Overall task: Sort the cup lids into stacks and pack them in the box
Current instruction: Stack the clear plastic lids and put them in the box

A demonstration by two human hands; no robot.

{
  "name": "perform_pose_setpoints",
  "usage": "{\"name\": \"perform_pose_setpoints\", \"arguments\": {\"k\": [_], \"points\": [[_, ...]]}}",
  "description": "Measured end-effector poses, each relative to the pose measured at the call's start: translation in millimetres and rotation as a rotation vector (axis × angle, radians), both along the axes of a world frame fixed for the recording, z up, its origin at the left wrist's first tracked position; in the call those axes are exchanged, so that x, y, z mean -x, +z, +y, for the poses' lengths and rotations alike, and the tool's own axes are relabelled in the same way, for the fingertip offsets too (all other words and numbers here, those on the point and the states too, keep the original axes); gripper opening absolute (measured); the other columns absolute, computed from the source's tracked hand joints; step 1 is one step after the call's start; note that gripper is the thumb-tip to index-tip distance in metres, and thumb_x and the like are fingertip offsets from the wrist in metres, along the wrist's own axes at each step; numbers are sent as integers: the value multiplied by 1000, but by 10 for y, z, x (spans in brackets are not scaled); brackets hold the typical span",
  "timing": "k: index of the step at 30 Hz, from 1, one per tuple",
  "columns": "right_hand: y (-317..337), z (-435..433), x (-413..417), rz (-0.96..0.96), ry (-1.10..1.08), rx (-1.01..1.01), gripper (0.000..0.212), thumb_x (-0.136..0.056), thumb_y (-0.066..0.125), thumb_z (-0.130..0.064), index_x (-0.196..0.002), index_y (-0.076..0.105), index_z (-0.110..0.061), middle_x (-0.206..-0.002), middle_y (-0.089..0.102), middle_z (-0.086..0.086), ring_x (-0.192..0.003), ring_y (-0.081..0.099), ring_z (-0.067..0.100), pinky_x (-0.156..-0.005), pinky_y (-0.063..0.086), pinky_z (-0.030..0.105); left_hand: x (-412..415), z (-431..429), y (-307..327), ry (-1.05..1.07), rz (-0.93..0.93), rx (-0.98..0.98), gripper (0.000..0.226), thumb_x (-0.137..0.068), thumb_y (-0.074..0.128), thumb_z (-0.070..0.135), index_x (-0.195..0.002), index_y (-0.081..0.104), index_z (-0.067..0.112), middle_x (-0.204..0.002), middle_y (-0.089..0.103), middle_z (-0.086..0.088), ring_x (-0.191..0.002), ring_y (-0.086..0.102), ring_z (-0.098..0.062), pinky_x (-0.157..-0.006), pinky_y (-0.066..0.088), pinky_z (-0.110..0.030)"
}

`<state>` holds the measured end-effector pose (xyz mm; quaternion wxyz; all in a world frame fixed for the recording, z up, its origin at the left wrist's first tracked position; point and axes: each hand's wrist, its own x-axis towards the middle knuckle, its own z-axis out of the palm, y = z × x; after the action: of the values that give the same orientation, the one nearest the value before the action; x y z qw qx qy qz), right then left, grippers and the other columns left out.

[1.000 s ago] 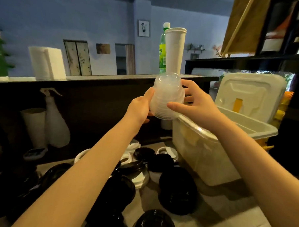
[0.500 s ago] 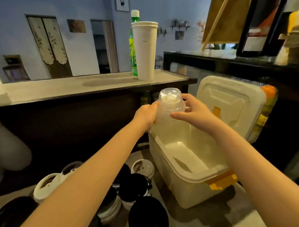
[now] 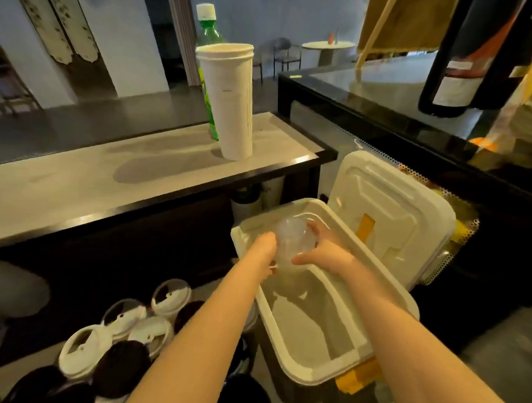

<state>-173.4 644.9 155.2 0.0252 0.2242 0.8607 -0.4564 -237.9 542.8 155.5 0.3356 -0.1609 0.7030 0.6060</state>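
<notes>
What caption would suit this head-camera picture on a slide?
Left hand and right hand hold a stack of clear lids over the open white box.

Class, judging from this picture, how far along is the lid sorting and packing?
Done: clear lids are nested into one stack. In hand: left hand and right hand hold it at the open box's mouth. Left: white lids and black lids lie unpacked beside it.

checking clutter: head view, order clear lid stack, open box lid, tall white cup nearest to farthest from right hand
1. clear lid stack, in the right hand
2. open box lid, to the right
3. tall white cup, on counter
</notes>
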Motion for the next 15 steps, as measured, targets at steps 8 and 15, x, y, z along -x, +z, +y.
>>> {"name": "perform_pose_setpoints", "arguments": {"k": [8, 15], "points": [[-304, 90, 129, -155, -85, 93, 84, -69, 80, -9, -139, 36, -22, -136, 48, 6, -126, 44, 30, -104, 40, 45, 19, 199, -142, -50, -178, 26, 62, -90, 44, 54, -135, 43, 11, -135, 50, -13, -121, 47, -33, -104, 37, -44], [-686, 164, 209, -157, -124, 223, 82, -69, 78, -3, -139, 38, -19, -130, 53, 8, -123, 48, 29, -102, 43, 44, 240, 308, -378, -111, -144, 229, 46, -97, 46, 28, -134, 41, 2, -136, 47, -18, -123, 48, -34, -104, 41, -42]]}}
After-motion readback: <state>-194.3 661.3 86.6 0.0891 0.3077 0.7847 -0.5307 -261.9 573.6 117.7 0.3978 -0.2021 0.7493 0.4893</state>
